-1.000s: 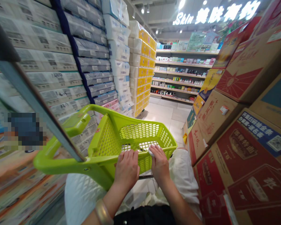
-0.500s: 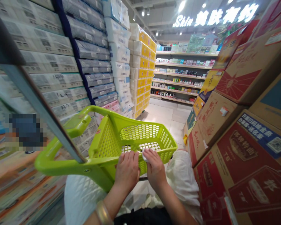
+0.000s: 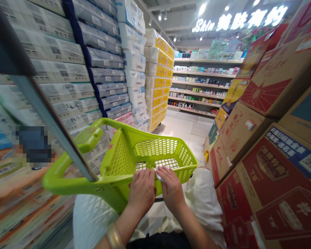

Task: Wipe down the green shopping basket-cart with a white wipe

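Note:
A lime-green shopping cart (image 3: 168,141) with perforated walls stands in front of me, and nothing lies in the visible part of its basket. My left hand (image 3: 143,188) is closed over the near rim, its fingers hooked over the edge. Just right of it, my right hand (image 3: 173,185) presses a small white wipe (image 3: 159,173), perhaps tissue or cloth, against the same rim. Most of the wipe is hidden under the fingers. The two hands are almost touching. A gold bangle (image 3: 114,236) circles my left wrist.
Stacked tissue packs (image 3: 159,79) rise on the left beyond the cart. Cardboard cartons (image 3: 272,180) are piled close on the right. Ahead, pale floor tiles (image 3: 180,124) lead to shelves (image 3: 197,84) of small products. A metal pole (image 3: 59,133) slants across the left.
My right hand, with the white wipe, has shifted slightly left along the rim, closer to my left hand. The left hand keeps its grip. The whole view has drifted a little.

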The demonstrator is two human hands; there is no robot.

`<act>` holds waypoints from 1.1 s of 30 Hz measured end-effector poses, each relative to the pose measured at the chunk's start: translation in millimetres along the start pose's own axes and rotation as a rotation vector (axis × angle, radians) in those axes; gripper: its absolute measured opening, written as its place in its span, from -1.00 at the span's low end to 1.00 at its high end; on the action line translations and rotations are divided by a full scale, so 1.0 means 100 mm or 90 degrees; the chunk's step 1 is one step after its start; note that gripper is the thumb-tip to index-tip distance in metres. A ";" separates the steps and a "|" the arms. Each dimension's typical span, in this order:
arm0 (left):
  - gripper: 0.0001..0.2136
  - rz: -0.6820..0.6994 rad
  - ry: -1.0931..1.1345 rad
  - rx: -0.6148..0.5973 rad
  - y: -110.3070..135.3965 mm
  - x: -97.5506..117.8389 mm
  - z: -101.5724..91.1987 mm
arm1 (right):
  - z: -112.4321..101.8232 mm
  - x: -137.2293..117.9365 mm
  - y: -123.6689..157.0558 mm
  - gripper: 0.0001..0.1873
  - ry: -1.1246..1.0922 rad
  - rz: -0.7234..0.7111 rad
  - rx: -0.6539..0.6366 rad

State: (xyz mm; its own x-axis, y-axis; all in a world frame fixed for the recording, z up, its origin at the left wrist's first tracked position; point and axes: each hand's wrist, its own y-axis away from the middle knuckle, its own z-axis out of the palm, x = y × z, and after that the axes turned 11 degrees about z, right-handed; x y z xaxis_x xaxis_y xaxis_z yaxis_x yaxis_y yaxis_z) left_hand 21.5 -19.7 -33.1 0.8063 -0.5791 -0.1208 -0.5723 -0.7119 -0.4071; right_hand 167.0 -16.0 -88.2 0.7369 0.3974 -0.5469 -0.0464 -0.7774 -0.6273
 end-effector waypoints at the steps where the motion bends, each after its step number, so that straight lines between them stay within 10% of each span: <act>1: -0.64 0.003 -0.001 0.003 0.00 0.00 0.00 | -0.02 0.06 -0.01 -0.54 0.010 0.013 0.019; 33: -0.61 0.003 -0.011 0.004 0.01 0.05 0.00 | -0.09 0.11 0.01 -0.57 0.029 0.052 0.032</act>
State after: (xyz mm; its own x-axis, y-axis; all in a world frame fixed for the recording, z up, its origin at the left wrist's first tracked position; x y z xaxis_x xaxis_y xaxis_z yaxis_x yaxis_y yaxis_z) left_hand 24.8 -23.2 -34.5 0.8061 -0.5753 -0.1386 -0.5752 -0.7065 -0.4123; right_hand 180.9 -16.6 -89.4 0.7595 0.3101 -0.5718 -0.1401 -0.7805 -0.6093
